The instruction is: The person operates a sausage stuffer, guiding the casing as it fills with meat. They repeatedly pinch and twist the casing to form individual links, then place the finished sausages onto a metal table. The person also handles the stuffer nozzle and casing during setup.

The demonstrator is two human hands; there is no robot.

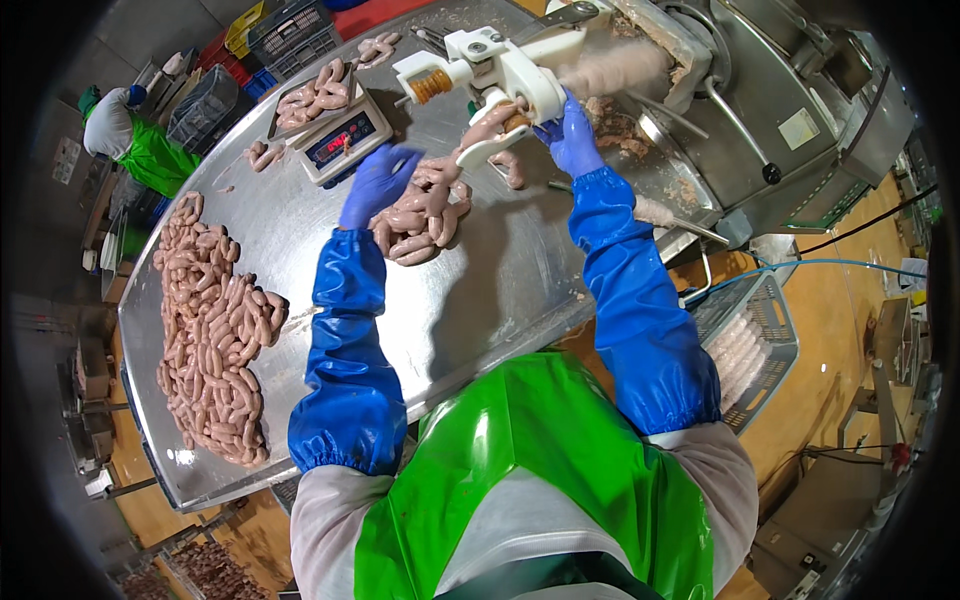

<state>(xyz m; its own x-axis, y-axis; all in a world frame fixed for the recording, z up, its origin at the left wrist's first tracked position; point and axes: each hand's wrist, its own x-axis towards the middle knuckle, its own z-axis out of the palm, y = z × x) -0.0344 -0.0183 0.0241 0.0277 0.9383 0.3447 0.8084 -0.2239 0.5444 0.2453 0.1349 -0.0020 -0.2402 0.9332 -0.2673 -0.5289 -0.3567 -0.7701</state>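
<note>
My left hand (380, 185), in a blue glove, is held with its fingers stretched out and nothing in it. It sits between the digital scale (341, 143) and a pile of linked sausages (415, 225). At the right edge of a white plastic filling head (543, 92), my right hand (572, 140) is closed round the edge of the plastic, its fingertips partly hidden. A raw sausage (488, 127) comes out of the head beside the white curved guide and hangs toward the pile. More sausages (322, 95) lie on the scale's pan.
A large heap of linked sausages (215, 340) covers the left of the steel table (480, 290). The steel filling machine (780, 110) stands at right, with a lever. A grey crate (775, 300) with pale casings sits below it. A person in a green apron (150, 150) bends at far left.
</note>
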